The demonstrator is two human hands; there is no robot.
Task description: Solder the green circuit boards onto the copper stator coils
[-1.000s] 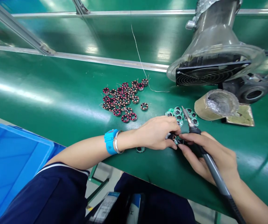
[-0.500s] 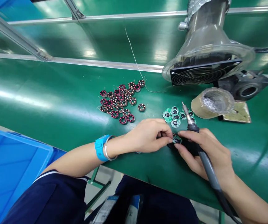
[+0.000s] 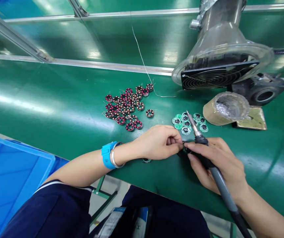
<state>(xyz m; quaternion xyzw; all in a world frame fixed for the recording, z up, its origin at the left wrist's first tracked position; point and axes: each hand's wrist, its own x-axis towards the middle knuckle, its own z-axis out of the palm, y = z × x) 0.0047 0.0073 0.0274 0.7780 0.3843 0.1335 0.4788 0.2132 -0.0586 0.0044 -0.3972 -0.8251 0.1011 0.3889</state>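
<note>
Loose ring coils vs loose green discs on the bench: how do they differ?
- Colour: the ring coils show copper or red windings; the green discs mostly carry black centres.
- Form: ring coils are thick with thin wire ends sticking out; green discs look flat.
- Count: more ring coils than green discs.

Shared: both round, lying grouped on the green bench.

Green worktop (image 3: 67, 89), glare-streaked — metal rails (image 3: 107, 66) behind it — pale floor (image 3: 121, 189) below.
</note>
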